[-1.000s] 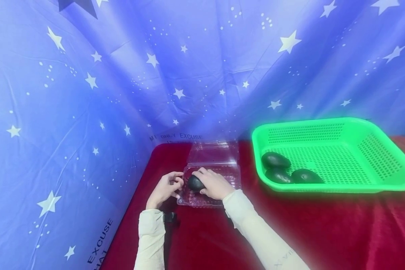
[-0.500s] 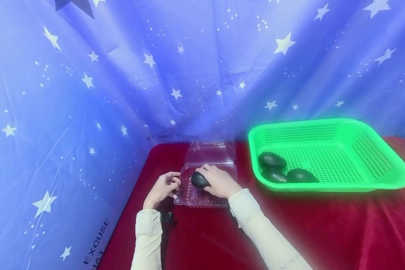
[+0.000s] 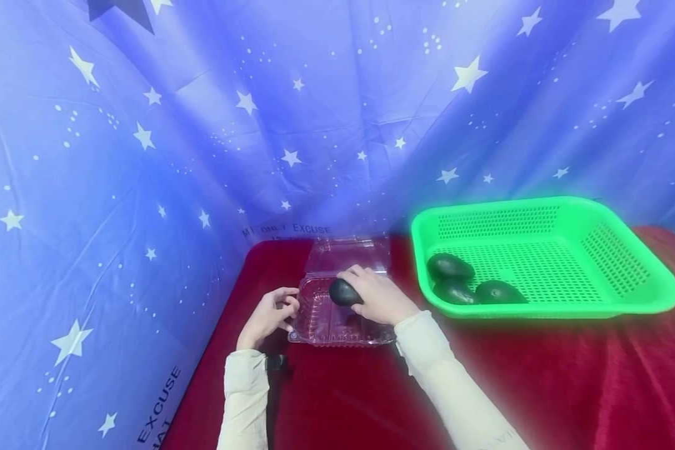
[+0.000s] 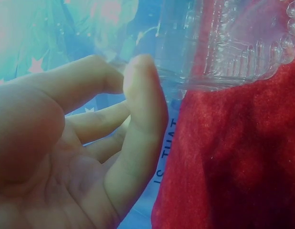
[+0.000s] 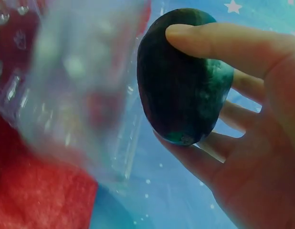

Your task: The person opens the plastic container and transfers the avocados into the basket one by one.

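A dark avocado (image 3: 345,292) is held in my right hand (image 3: 379,294) above the clear plastic clamshell container (image 3: 315,322), whose lid (image 3: 349,255) lies folded back. In the right wrist view the thumb presses one face of the avocado (image 5: 181,86), with the other fingers behind it. At the container's left edge, my left hand (image 3: 265,315) has its thumb and a finger curled together at the rim. The left wrist view shows those fingertips meeting at the clear plastic (image 4: 205,78); the exact contact is partly hidden.
To the right stands a green perforated basket (image 3: 540,310) with three dark avocados (image 3: 451,267) in its left corner. Red cloth (image 3: 337,400) covers the table. A blue star-printed curtain (image 3: 315,125) hangs behind and at the left.
My right hand has moved the avocado rightward and slightly upward, from the container's left part towards its middle. The left hand stays at the rim. The head view has shifted slightly.
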A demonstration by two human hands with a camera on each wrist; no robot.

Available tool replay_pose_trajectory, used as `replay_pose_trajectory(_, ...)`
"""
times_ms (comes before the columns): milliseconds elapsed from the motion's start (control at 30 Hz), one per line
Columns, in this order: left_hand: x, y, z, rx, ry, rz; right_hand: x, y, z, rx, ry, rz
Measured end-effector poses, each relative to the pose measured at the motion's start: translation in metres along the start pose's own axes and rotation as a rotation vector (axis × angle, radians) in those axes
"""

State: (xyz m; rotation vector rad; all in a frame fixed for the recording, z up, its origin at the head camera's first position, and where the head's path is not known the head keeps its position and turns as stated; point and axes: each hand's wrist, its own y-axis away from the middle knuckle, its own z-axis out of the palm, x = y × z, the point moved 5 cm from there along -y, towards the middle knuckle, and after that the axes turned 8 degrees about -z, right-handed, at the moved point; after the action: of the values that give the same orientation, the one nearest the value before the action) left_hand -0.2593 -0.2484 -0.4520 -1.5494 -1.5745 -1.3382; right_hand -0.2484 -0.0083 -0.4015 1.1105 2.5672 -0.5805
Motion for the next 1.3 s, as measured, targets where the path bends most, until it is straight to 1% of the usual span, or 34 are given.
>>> replay_pose_trajectory(133, 0.0, 0.0, 0.0, -0.004, 0.004, 0.002, 0.001, 0.004, -0.01, 0.033, 0.006, -0.012)
replay_pose_trajectory(300, -0.002, -0.002, -0.001, -0.002, 0.003, 0.002, 0.003, 0.008, -0.02, 0.061, 0.009, -0.008)
replay_pose_trajectory(633, -0.002, -0.003, 0.0, -0.004, 0.002, 0.003, 0.011, 0.016, -0.032, 0.111, 0.044, -0.023)
replay_pose_trajectory(1000, -0.002, 0.001, 0.0, 0.002, 0.003, -0.016, 0.017, 0.027, -0.046, 0.103, 0.058, -0.013)
replay_pose_trajectory(1300, 0.002, 0.002, 0.0, -0.007, 0.01, -0.009, 0.025, 0.037, -0.055, 0.116, 0.094, -0.007)
